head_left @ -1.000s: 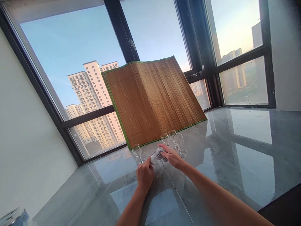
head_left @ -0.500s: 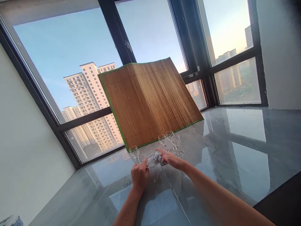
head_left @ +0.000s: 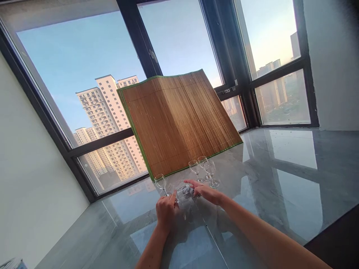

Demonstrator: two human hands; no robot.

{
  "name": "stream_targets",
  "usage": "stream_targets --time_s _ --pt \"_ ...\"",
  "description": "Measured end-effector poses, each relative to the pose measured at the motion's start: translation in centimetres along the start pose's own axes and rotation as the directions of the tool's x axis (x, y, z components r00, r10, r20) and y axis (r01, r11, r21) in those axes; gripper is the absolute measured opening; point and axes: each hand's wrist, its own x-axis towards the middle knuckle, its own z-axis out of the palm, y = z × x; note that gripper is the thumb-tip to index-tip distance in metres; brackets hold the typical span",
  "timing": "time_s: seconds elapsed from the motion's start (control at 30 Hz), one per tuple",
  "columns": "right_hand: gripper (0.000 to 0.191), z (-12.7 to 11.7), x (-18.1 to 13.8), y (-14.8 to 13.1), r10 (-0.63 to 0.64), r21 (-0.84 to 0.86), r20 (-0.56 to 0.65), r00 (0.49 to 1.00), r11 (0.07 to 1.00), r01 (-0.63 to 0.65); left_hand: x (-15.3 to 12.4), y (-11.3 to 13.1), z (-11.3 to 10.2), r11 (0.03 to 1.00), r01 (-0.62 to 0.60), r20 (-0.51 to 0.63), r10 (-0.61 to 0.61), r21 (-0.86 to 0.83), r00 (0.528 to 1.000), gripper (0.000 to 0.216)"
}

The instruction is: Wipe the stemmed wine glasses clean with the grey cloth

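Observation:
Between my hands a clear wine glass [head_left: 181, 195] lies tilted on its side, just above the grey tiled sill. My left hand [head_left: 166, 207] is closed around its stem end. A crumpled grey cloth [head_left: 187, 190] is pushed into the bowl, with my right hand [head_left: 204, 191] closed on it at the mouth and the index finger stretched out. To the left, close to my left hand, another wine glass [head_left: 160, 182] stands upright. Three more upright wine glasses [head_left: 194, 167] are grouped just beyond my right hand.
A bamboo mat [head_left: 182, 119] with green edging leans against the dark window frame [head_left: 230, 56] behind the glasses. The shiny grey sill [head_left: 266, 179] extends to both sides. A small can-like object [head_left: 14, 263] shows at the lower left corner. White walls flank the windows.
My right hand has shifted slightly, and the cloth now sits deeper inside the glass bowl. My left hand has kept its hold, and the standing glasses have not moved.

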Motion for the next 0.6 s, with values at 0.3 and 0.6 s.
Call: stream_targets --time_s 0.3,0.6 --pt "0.072 0.27 -0.23 -0.22 0.021 -0.063 -0.037 0.999 0.998 -0.024 -0.13 -0.06 0.60 1.000 0.004 0.026 -0.003 -0.002 1.000 0.048" --pt "0.075 0.43 -0.30 0.01 0.016 -0.080 -0.050 0.999 0.997 -0.020 0.03 0.59 0.22 0.999 -0.009 0.109 0.013 -0.038 0.994 0.047"
